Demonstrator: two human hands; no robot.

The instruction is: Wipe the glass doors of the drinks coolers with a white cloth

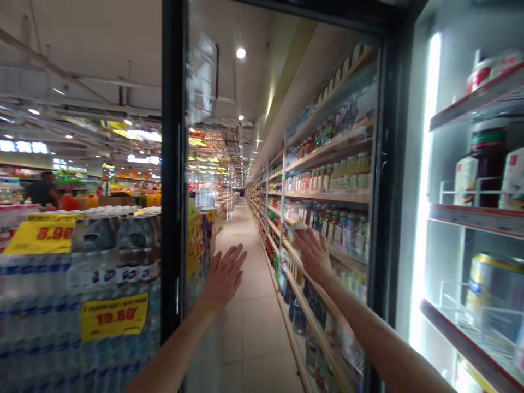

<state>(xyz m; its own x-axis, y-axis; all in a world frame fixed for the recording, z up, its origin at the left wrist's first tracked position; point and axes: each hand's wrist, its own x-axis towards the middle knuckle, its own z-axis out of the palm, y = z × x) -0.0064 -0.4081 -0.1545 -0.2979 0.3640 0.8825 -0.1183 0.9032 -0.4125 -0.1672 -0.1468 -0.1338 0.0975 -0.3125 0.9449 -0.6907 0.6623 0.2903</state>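
A glass cooler door (286, 82) with a black frame stands swung open in front of me. My left hand (224, 275) lies flat on the glass with its fingers spread and holds nothing. My right hand (314, 252) is higher and further right on the same pane. It presses a small pale cloth (296, 228) against the glass under its fingertips. Through the pane I see a long aisle and shelves of bottles.
The open cooler (470, 218) on my right has lit shelves with jars and cans. Stacked packs of water bottles (82, 284) with yellow price tags stand to my left. The tiled aisle (249, 305) runs ahead. A person (41, 190) stands far off at left.
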